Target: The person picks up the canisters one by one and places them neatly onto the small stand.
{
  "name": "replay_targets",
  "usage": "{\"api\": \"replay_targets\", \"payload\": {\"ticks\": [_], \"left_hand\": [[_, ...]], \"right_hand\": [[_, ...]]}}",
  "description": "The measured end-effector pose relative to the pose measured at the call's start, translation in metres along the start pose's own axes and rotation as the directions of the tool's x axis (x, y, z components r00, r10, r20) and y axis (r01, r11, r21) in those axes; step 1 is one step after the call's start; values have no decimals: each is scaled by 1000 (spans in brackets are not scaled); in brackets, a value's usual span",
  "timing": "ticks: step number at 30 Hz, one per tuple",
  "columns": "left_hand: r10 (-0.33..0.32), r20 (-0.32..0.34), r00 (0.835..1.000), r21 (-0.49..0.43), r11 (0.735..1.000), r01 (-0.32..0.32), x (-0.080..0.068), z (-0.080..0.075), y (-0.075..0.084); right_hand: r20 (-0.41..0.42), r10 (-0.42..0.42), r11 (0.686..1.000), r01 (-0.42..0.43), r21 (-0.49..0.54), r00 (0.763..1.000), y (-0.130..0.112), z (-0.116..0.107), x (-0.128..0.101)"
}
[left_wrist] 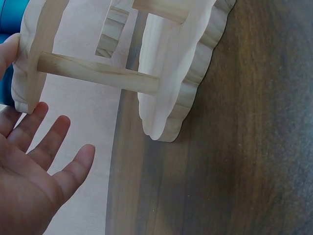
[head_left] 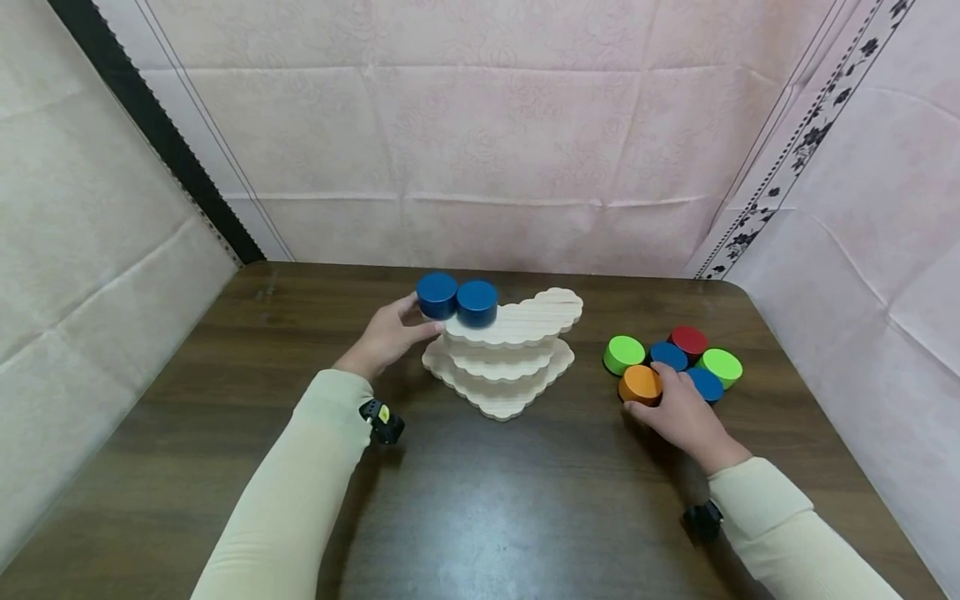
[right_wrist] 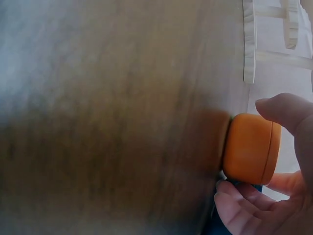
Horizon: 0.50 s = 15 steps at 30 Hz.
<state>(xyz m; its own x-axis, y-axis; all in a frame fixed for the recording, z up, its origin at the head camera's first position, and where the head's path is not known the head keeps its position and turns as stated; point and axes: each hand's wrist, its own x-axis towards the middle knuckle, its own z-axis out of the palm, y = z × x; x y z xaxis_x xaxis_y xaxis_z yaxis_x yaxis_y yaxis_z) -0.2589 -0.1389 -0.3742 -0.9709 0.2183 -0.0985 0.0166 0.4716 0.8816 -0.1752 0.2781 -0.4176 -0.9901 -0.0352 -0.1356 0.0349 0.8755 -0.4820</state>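
Cream sleeve (head_left: pixel 273 500); left hand (head_left: pixel 384 340) at blue jar (head_left: pixel 437 297), grasp unclear; right hand (head_left: pixel 686 417) grips orange jar (head_left: pixel 639 386): probably pickup, needing steady lift.

It's a screened-off spot, home or studio we can't tell: pale, creased sheets (head_left: pixel 480 133) hang far, left and right, a black-flowered border (head_left: pixel 813 133) runs down the right, and they hem in a brown wood-grain bench (head_left: pixel 480 517)!

Orange tub (head_left: pixel 640 383); blue tubs (head_left: pixel 477 303); pale stand (head_left: pixel 543 315); brown-grained table (head_left: pixel 480 508).
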Motion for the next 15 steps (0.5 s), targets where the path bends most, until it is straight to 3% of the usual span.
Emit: {"api": "replay_targets", "payload": {"ticks": [15], "left_hand": [[-14,0,1000,9,1000,14,-1,-1,2]], "right_hand": [[7,-9,1000,8,23,1000,3,5,12]]}}
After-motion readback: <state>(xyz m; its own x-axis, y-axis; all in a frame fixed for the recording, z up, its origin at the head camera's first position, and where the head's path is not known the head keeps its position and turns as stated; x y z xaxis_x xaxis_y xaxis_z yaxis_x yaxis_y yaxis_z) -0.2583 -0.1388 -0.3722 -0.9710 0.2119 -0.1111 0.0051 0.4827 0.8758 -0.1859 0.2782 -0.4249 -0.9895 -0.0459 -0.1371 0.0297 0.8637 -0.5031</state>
